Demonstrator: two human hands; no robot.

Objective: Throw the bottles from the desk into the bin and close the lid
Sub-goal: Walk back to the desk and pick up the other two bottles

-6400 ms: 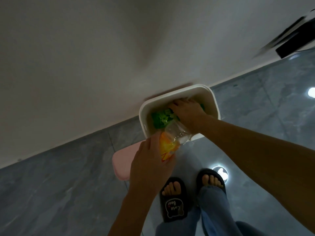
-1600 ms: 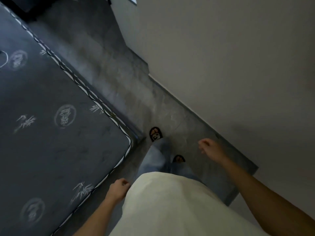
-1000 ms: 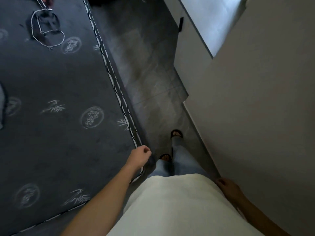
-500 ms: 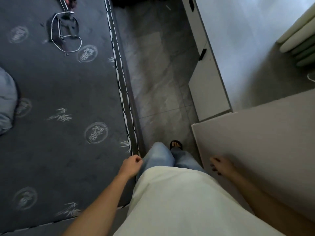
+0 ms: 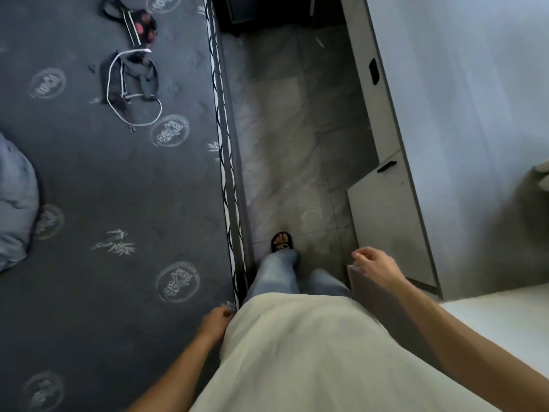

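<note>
No bottle and no bin are in view. I look down at a narrow strip of grey tiled floor (image 5: 285,162) between a bed and a white desk. My left hand (image 5: 214,322) hangs at my hip beside the mattress edge, fingers loosely curled, holding nothing. My right hand (image 5: 375,264) is out in front at the corner of a wall panel (image 5: 383,304), fingers apart and empty. The white desk top (image 5: 463,93) on the right shows no bottles in its visible part.
A dark grey mattress (image 5: 104,188) with printed emblems fills the left. On it lie dark straps with a white cord (image 5: 130,84) and a grey pillow (image 5: 15,203). White cabinet doors (image 5: 383,221) with black handles line the aisle's right side. Dark furniture stands at the far end.
I have walked forward along the aisle; the desk and cabinet have come closer. My right hand has swung forward and my left hand back to my hip. Both stay empty.
</note>
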